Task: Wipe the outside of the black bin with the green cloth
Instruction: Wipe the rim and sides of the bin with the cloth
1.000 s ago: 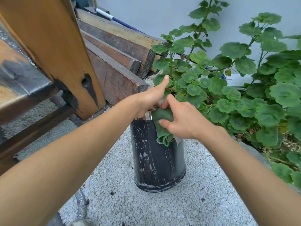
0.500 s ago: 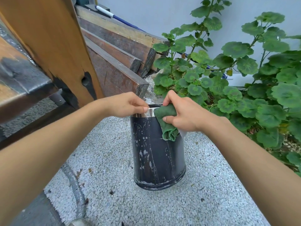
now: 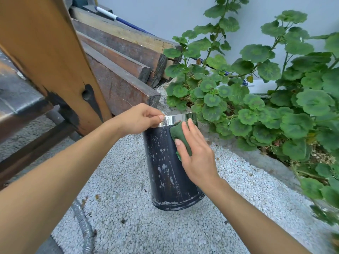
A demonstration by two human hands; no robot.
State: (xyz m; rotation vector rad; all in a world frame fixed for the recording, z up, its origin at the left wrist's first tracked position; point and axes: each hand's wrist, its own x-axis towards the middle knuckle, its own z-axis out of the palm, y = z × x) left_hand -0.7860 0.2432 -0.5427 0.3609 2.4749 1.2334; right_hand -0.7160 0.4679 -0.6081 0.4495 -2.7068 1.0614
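Since half a second ago the right hand [image 3: 196,154] has slid down from the rim and flattened out, where before it bunched the green cloth [image 3: 177,132] at the top edge. That cloth now lies pressed against the upper right side of the black bin [image 3: 165,171], just below its shiny metal rim [image 3: 176,119]. The right grip is spread, with straight fingers and palm holding the cloth flat to the wall rather than curling round it. The left hand [image 3: 139,119] pinches the rim at its near left edge between thumb and fingertips, which probably steadies the bin.

The bin stands roughly upright on the gravel floor [image 3: 128,208], so its long axis runs from the rim down to the base. Most of the speckled, streaked wall lies below and to the left of the cloth. The right hand is nearer to that wall, and a stroke would likely run downward along the axis.

I count one bin, one cloth and two hands. A corrugated hose [image 3: 82,222] lies on the gravel to the left. Stacked timber beams [image 3: 119,85] lie behind the bin, and a leafy plant [image 3: 256,107] spreads on the right.
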